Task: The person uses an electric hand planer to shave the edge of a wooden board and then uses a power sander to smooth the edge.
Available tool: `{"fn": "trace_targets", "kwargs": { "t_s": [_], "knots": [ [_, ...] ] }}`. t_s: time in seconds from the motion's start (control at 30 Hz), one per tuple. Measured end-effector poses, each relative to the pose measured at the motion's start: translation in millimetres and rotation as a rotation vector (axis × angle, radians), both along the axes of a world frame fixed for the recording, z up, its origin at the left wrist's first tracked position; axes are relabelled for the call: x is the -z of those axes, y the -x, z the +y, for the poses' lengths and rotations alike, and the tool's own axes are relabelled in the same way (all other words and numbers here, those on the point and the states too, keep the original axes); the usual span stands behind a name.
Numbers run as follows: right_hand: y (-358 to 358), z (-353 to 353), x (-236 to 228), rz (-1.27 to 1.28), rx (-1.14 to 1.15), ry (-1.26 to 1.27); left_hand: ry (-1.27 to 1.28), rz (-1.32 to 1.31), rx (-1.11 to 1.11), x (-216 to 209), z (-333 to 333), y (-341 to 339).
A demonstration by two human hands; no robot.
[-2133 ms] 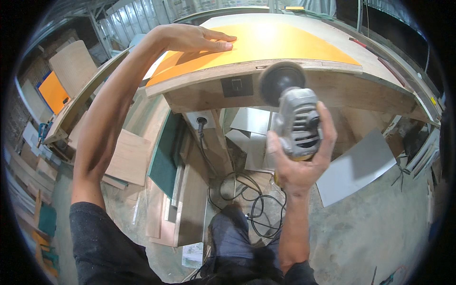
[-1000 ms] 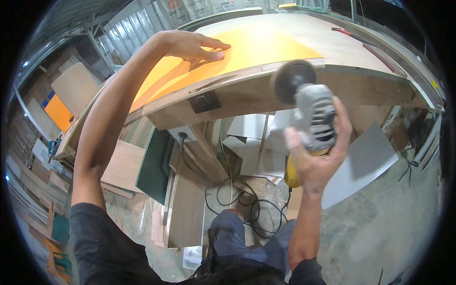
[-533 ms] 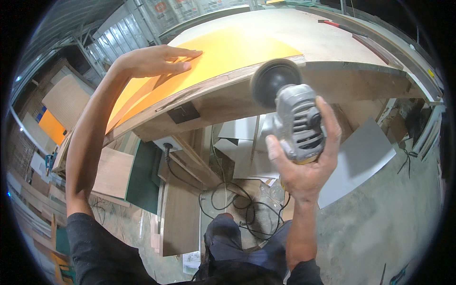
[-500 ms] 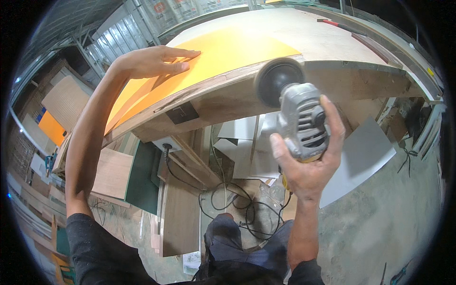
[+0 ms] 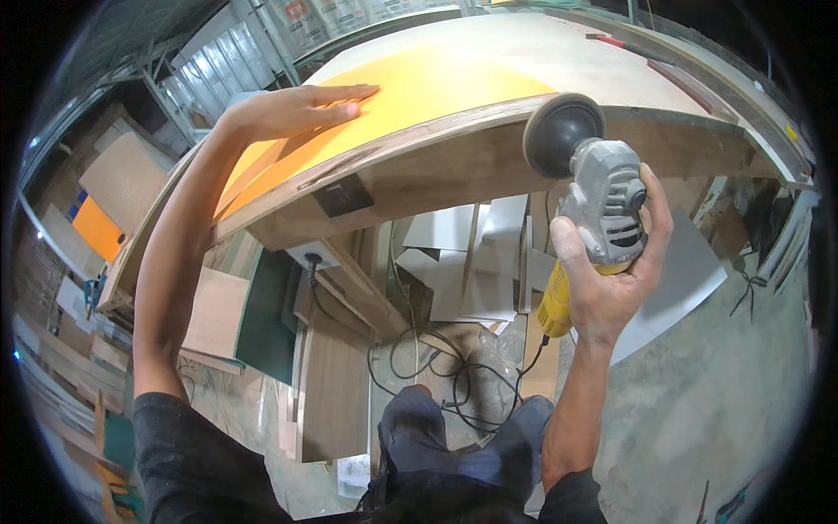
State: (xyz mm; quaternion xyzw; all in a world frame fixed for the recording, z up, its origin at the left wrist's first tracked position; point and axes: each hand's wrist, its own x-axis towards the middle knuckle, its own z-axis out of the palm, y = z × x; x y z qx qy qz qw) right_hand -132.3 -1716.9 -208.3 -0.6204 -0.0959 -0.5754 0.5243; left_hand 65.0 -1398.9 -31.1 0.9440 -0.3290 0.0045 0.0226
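Note:
My left hand (image 5: 301, 113) lies on an orange sheet (image 5: 445, 83) on the workbench, fingers stretched out and holding nothing. In my right hand (image 5: 611, 301) is an angle grinder (image 5: 607, 196) with a grey head and a yellow body. My fingers wrap round it just below its vents. A round dark disc (image 5: 559, 135) on the grinder faces the front edge of the sheet, near its right end; whether they touch I cannot tell. Along that front edge runs a layered wooden edge (image 5: 410, 131).
A black cord (image 5: 467, 375) runs from the grinder and coils on the floor between my legs and the bench. A plug sits in a socket (image 5: 312, 255) under the bench. Pale sheets (image 5: 489, 271) lean below. A red-handled hammer (image 5: 628, 45) lies on the far right benchtop.
My right hand has moved right with the grinder, and its disc has shifted rightward along the edge. My left hand has slid slightly right on the orange sheet.

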Motion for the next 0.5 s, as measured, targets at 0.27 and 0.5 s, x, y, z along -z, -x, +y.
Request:
{"fn": "trace_targets", "kwargs": {
  "t_s": [0.27, 0.5],
  "knots": [
    [43.4, 72.1, -16.1, 0.119, -0.067, 0.087, 0.000, 0.027, -0.015, 2.0, 49.1, 8.9],
    [73.9, 181.3, -26.8, 0.218, -0.317, 0.126, 0.432, -0.063, -0.133, 62.4, 179.2, 0.6]
  ]
}}
